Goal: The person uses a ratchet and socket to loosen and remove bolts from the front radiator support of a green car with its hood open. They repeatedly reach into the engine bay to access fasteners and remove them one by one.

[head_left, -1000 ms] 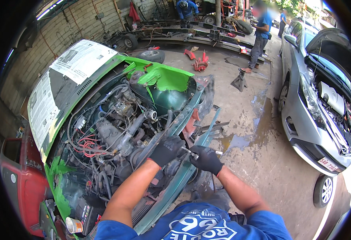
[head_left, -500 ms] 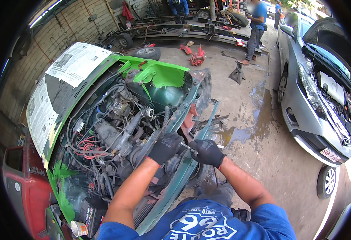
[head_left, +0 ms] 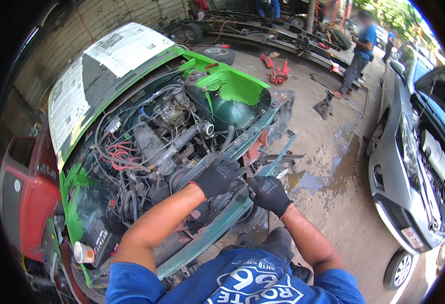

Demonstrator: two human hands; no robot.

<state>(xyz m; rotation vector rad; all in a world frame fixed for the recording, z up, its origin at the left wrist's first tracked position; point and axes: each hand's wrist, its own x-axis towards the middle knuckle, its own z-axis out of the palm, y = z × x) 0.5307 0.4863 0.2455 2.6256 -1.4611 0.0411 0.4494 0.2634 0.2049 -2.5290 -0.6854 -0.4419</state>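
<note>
One white cup (head_left: 83, 253) sits at the lower left corner of the engine bay (head_left: 74, 218), beside a battery (head_left: 102, 241). Red wires (head_left: 121, 156) lie beside the engine (head_left: 150, 140). At the bay's front edge, the left hand (head_left: 216, 180) is curled near the green front bar (head_left: 238, 205); the right hand (head_left: 269, 193), fingers bent, overlaps the bar. What either grips cannot be determined.
</note>
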